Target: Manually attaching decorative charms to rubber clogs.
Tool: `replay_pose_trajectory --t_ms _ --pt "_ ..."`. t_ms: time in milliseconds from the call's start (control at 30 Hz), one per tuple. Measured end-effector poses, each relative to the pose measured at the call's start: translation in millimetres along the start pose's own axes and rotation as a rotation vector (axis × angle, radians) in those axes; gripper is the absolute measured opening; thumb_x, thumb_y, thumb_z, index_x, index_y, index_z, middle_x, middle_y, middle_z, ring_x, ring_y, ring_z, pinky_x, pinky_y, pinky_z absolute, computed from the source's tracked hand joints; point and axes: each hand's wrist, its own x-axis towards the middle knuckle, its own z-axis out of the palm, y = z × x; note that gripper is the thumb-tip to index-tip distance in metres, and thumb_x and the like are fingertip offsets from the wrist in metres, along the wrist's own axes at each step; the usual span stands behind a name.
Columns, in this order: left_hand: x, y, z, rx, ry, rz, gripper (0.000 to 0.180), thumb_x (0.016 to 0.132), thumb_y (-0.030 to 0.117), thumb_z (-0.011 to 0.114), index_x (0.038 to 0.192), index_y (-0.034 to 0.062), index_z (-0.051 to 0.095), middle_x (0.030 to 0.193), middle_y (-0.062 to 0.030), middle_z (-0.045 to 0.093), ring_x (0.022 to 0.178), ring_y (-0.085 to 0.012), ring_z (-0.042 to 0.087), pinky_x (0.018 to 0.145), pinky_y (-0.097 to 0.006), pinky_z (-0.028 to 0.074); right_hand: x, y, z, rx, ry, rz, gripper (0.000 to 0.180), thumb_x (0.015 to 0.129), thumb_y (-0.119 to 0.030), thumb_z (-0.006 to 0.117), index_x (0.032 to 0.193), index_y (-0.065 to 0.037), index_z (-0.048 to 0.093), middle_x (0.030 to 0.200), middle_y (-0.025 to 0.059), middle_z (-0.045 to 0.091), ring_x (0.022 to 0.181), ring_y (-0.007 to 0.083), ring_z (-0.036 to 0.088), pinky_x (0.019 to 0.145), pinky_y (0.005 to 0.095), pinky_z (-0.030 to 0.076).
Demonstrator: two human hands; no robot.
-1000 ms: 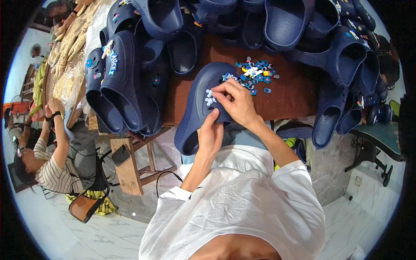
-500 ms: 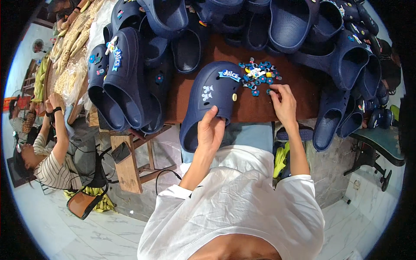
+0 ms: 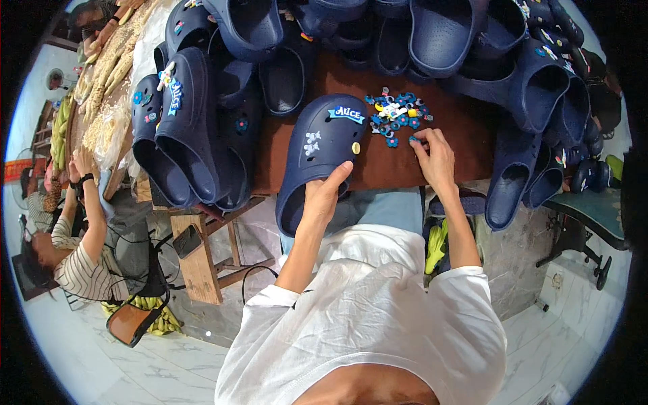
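A dark blue foam clog lies tilted at the front edge of the brown-covered table, toe pointing away. My left hand grips it, fingers inside the foot opening and thumb on the outside. On its upper sit a blue-and-white banner charm, small pale figure charms and a round yellowish charm. My right hand has thumb and forefinger pinched on a small blue charm at the near side of a loose charm pile. Several blue, white and yellow pieces make up that pile.
Dark blue clogs crowd the table's left, back and right. At far left, a person in a striped shirt works beside a table of corn. A phone rests on a wooden stool; a dark chair stands right.
My left hand has pushed deeper into the clog, which has turned slightly more upright. The thumb and forefinger of my right hand have closed around a blue charm at the pile's edge.
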Motion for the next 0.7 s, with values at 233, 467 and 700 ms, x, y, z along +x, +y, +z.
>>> replay_pose_trajectory --t_ms 233,467,700 --pt "10 3 -6 -0.06 0.028 -0.115 0.045 0.081 0.006 0.077 0.121 -0.0026 0.058 0.115 -0.0064 0.064 0.105 -0.0155 0.06 0.095 -0.029 0.045 7 -39 11 0.345 0.015 -0.034 0.014 0.085 -0.007 0.072 0.094 -0.003 0.062 0.089 0.0103 0.063 0.075 0.0241 0.065 0.068 0.034 0.051" --pt "14 4 -7 -0.048 -0.001 -0.16 0.032 0.082 0.005 0.074 0.112 -0.0008 0.063 0.107 -0.0057 0.067 0.097 -0.0139 0.063 0.088 -0.027 0.048 16 -83 40 0.467 0.074 -0.241 0.013 0.083 -0.003 0.074 0.091 -0.002 0.064 0.091 0.0086 0.063 0.083 0.0218 0.065 0.072 0.0324 0.052" --pt "13 9 -4 -0.164 0.001 -0.2 0.015 0.084 0.003 0.072 0.098 -0.0029 0.069 0.099 -0.0055 0.069 0.091 -0.0128 0.065 0.085 -0.026 0.049 16 -74 50 0.373 0.172 -0.459 0.013 0.082 -0.002 0.074 0.093 -0.003 0.068 0.094 0.0098 0.067 0.088 0.0245 0.066 0.073 0.0331 0.052"
